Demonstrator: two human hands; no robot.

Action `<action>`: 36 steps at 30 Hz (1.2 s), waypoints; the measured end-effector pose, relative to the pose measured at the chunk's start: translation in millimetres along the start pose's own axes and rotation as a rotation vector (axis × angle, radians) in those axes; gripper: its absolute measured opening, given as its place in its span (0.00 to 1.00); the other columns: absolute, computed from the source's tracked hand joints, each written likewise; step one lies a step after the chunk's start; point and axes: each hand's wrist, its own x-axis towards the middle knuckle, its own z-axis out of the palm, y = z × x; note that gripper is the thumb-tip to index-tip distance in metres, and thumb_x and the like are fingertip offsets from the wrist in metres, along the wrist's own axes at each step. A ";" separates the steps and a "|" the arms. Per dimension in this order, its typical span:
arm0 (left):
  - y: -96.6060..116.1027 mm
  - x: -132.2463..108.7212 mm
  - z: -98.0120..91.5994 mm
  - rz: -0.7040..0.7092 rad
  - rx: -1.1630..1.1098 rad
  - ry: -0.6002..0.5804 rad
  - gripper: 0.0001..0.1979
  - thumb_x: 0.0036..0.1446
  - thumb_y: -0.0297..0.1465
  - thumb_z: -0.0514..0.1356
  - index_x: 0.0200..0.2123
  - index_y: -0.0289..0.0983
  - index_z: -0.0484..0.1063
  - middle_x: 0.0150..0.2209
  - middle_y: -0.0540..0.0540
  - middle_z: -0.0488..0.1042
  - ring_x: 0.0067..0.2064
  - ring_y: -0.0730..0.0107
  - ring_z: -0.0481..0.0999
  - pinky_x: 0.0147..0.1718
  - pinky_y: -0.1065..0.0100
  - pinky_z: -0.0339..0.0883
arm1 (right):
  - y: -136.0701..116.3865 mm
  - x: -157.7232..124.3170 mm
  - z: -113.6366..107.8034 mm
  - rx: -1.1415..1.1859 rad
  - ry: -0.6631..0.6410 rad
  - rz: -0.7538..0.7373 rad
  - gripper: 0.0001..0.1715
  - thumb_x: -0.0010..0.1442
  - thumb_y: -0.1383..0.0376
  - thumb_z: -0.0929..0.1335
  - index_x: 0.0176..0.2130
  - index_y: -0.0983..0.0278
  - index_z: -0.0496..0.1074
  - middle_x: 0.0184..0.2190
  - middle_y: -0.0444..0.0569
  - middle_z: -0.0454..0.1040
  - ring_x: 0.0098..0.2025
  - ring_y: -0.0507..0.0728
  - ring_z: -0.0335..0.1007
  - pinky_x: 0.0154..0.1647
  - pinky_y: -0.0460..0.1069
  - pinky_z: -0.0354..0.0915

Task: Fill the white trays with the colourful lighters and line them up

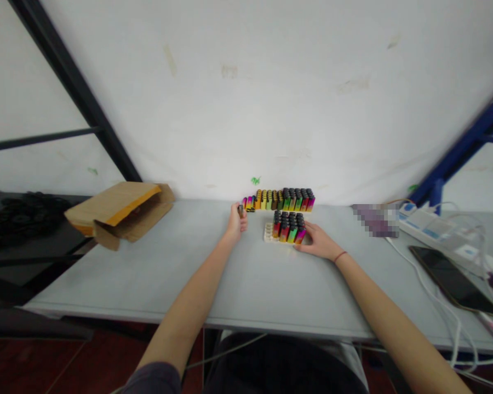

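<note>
Left hand (237,221) curled around seemingly a lighter (241,210), right hand (319,241) cupped, holding tray (268,233) end

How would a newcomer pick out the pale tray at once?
Look to the far side of the grey table, where rows of lighters stand near the wall. Just in front of them, beside the right hand, sits the pale tray, loaded with black-topped lighters. Unlike the rows behind, it shows bare slots at its left end.
</note>
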 end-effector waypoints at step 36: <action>-0.1 -5.2 11.8 0.105 0.173 0.000 0.21 0.66 0.51 0.52 0.30 0.41 0.60 0.16 0.59 0.56 0.14 0.80 0.48 0.15 0.77 0.40 | 1.9 -0.6 3.3 -0.022 0.026 -0.002 0.42 0.58 0.46 0.74 0.63 0.64 0.70 0.63 0.62 0.74 0.62 0.73 0.72 0.67 0.68 0.65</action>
